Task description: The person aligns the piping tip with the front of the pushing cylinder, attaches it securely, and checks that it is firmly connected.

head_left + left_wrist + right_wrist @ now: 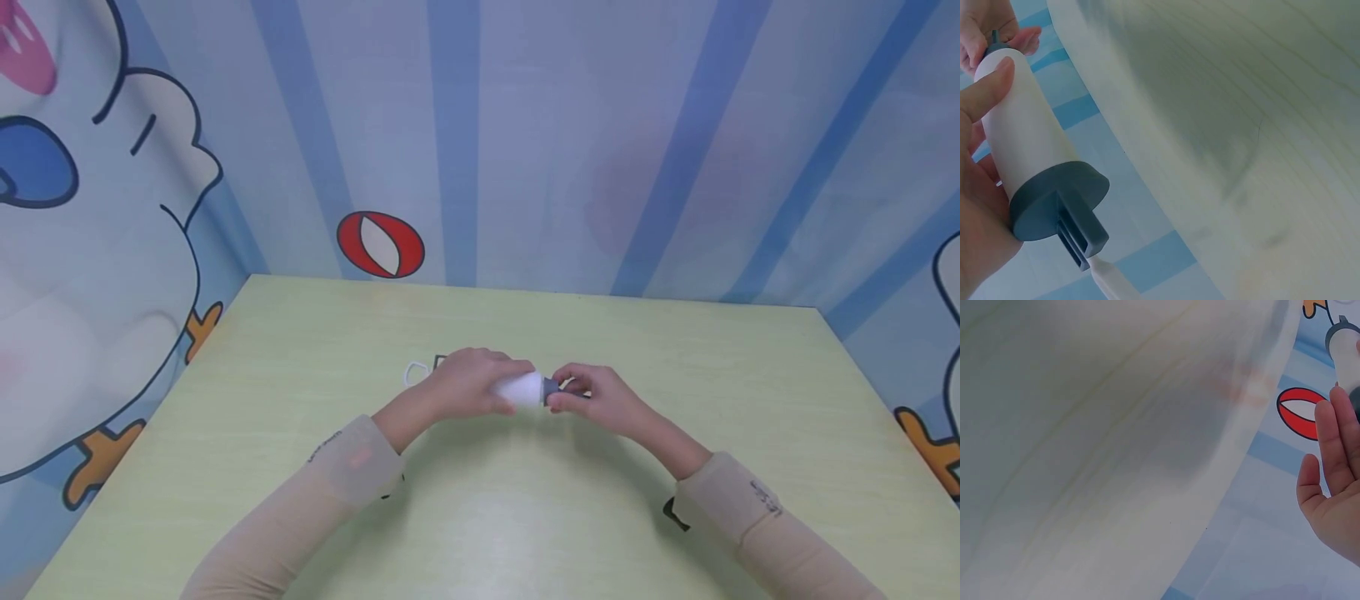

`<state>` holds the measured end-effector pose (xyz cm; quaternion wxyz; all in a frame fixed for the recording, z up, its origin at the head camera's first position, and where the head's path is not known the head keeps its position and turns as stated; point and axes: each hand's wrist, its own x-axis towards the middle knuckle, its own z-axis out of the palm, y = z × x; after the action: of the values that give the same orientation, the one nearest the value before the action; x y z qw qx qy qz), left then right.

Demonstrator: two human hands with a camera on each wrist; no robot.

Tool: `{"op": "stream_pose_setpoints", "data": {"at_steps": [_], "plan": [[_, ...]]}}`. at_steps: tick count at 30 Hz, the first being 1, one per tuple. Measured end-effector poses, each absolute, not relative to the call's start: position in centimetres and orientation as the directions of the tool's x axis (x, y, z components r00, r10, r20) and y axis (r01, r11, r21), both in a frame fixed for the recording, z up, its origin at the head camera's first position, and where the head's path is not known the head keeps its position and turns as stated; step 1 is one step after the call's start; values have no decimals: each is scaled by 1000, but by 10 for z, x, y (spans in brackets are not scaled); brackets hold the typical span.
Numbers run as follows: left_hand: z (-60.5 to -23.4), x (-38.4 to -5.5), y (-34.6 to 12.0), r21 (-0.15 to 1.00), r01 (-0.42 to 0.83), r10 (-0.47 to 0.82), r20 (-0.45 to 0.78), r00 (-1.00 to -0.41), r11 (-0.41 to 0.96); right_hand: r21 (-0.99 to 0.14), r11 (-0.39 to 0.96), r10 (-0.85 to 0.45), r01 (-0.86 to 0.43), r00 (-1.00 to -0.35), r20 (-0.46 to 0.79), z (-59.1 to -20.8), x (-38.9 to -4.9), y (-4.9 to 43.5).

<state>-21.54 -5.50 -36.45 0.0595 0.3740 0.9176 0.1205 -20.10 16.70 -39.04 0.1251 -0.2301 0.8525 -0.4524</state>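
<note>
A white cylinder (522, 389) with dark grey ends is held sideways above the table. My left hand (476, 383) grips its body, thumb along the side in the left wrist view. At that end, a wide grey cap (1030, 212) carries a slotted loop (1082, 219), from which a white cord (1110, 278) hangs. My right hand (603, 400) pinches the narrow grey tip (551, 390) at the opposite end between thumb and fingers. Only part of the cylinder (1344, 353) appears in the right wrist view, beyond the right hand's fingers (1335, 447).
The pale wooden table (480, 517) spreads out beneath both hands. Behind it stands a blue-striped backdrop (525, 150) with a printed red and white oval (381, 244). Small dark marks or objects show beside each sleeve.
</note>
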Motion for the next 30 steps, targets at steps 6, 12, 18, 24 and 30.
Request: {"op": "stream_pose_setpoints", "data": {"at_steps": [6, 12, 18, 24, 30], "plan": [[-364, -214, -55, 254, 690, 713, 0, -701, 678, -813, 505, -511, -290, -860, -11, -391, -202, 169], [-366, -215, -54, 229, 706, 722, 16, -691, 670, -792, 531, -504, -300, -864, -11, -391, -204, 170], [-366, -215, -54, 237, 679, 700, -5, -714, 694, -783, 527, -479, -330, -877, 47, -389, -204, 173], [-367, -215, -54, 244, 671, 693, -5, -721, 700, -776, 474, -496, -417, -854, 157, -390, -201, 171], [-366, -215, -54, 249, 679, 702, -3, -712, 690, -768, 481, -476, -423, -861, 176, -390, -198, 168]]}}
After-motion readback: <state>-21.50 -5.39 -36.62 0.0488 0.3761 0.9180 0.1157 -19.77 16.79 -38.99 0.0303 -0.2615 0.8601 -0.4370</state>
